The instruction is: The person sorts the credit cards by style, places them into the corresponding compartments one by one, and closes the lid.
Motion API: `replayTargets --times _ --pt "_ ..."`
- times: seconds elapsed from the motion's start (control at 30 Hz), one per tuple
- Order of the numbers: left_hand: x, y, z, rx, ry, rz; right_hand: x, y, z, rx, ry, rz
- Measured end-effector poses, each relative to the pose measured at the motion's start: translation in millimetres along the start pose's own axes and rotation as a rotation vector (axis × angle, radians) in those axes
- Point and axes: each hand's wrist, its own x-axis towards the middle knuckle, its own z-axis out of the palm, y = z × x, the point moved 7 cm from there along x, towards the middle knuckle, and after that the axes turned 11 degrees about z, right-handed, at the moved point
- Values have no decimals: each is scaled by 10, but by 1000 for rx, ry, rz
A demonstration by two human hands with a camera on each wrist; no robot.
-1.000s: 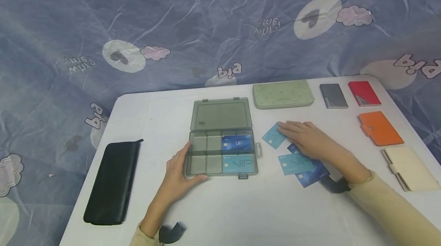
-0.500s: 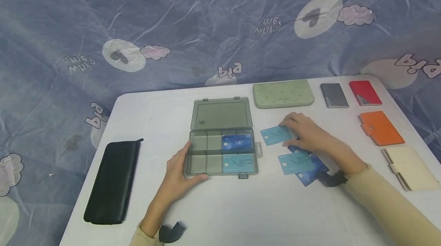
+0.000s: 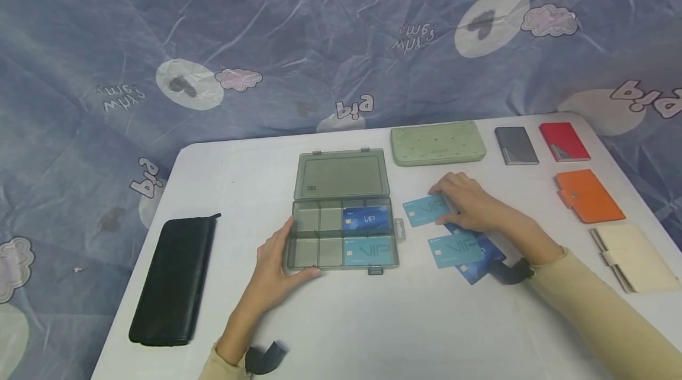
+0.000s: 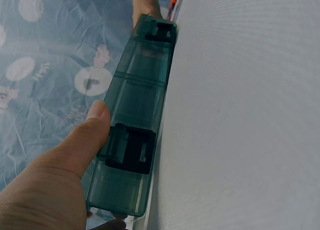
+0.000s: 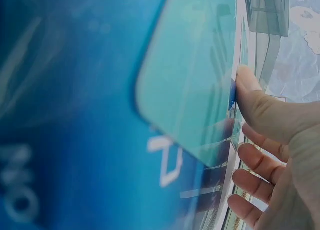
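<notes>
The fingers and thumb of my left hand (image 3: 274, 276) grip the left front corner of a green see-through compartment box (image 3: 305, 254). Its lid (image 3: 342, 176) lies folded back. A dark blue VIP card (image 3: 365, 219) lies in the back right section, a light blue VIP card (image 3: 367, 251) in the front right one. Right of the box, my right hand (image 3: 471, 202) holds another light blue card (image 3: 424, 211) between thumb and fingers at its right end. By its wrist, a further light blue card (image 3: 453, 250) overlaps dark blue cards (image 3: 474, 270), partly hidden by the hand.
A black zip wallet (image 3: 173, 282) lies at the left. A green case (image 3: 438, 143) stands at the back. Along the right are a grey card holder (image 3: 517, 146), a red one (image 3: 565, 142), an orange wallet (image 3: 591, 196) and a cream wallet (image 3: 639, 258).
The light blue card under my right hand has turned to lie nearly level with the box. My right thumb has come out to its near edge. The left hand stays on the box.
</notes>
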Motion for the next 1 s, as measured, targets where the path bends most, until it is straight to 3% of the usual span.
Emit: replayTargets --times 0.3,0.63,0.87,1.0 --pt "-17 -11 -9 -1 0 -15 54 -24 19 -12 -24 -18" --pt "-25 -13 3 6 -6 -12 97 13 39 -10 -55 8" --pt "-22 -14 16 8 -15 -18 65 32 46 47 -86 57" --pt "-13 0 13 8 -16 -17 40 -5 43 47 -92 17"
